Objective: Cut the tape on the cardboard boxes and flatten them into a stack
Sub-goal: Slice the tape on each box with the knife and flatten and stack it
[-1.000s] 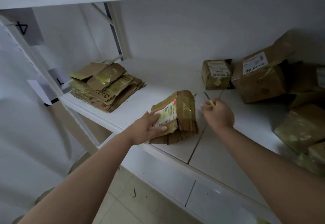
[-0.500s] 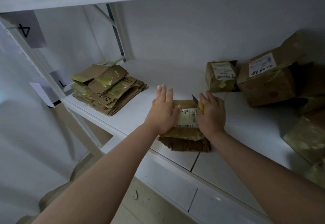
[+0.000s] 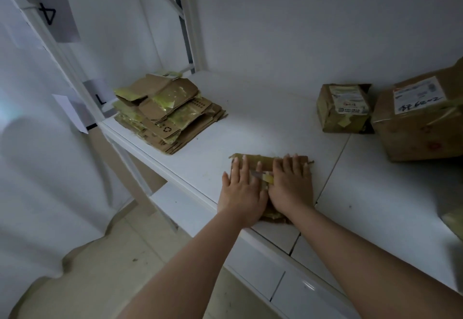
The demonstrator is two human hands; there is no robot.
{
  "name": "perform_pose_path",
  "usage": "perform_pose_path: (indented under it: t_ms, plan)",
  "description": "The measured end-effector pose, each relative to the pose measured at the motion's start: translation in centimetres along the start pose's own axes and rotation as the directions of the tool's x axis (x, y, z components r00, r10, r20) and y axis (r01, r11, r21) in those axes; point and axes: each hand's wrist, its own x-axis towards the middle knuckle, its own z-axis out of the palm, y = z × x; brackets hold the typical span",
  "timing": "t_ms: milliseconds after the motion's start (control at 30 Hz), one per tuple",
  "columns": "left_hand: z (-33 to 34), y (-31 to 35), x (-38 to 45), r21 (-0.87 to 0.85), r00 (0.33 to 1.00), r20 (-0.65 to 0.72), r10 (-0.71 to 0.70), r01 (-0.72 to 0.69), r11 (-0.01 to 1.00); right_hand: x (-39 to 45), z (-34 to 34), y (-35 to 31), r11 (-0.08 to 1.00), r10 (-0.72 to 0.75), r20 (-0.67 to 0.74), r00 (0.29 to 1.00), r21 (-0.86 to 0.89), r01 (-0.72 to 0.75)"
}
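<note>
Both hands now lie flat side by side on the flattened box [image 3: 269,163]; half a second back they sat at its two sides with the label showing between them, and a second back the left only steadied it while the right hovered with the cutter.

Left hand [image 3: 241,190]: fingers straight, spread, pressing the cardboard down. Right hand [image 3: 290,185]: fingers straight on top too, yet the cutter [image 3: 263,176], yellow handle and grey blade, is pinched at the thumb side and pokes out toward the left hand.

Flattened box sits at the front edge of the shelf [image 3: 263,108], mostly covered by the hands; its far edge shows.

Stack of flattened boxes [image 3: 170,113] at the shelf's left end, near the upright. Small taped box [image 3: 343,109] toward the back right, uncut as far as can be seen; large labelled box [image 3: 421,120] just beside it at the right edge. Paper sign [image 3: 53,14] with a "4" on the frame, upper left.
</note>
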Motion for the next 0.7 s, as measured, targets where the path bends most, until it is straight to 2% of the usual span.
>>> perform_pose_path:
  t_ms: [200,367,533,700]
  plan:
    - [-0.7,0.3,0.5,0.081,0.997,0.078,-0.021,0.015,0.997,0.2,-0.4,-0.3,1.0,-0.002,0.059,0.998,-0.026,0.003]
    - [-1.6,0.4,0.5,0.16,0.999,0.042,0.019,-0.025,0.987,1.0,-2.1,1.6,0.989,-0.1,0.146,0.984,0.127,0.082]
    - [-0.2,-0.3,0.3,0.073,0.999,-0.03,0.044,-0.041,0.996,-0.2,-0.9,2.1,0.988,-0.141,0.06,0.988,0.068,0.137]
    - [-0.1,-0.3,0.9,0.042,0.999,-0.012,0.038,-0.037,0.998,0.1,-1.1,1.8,0.99,-0.133,0.071,0.989,0.051,0.13]
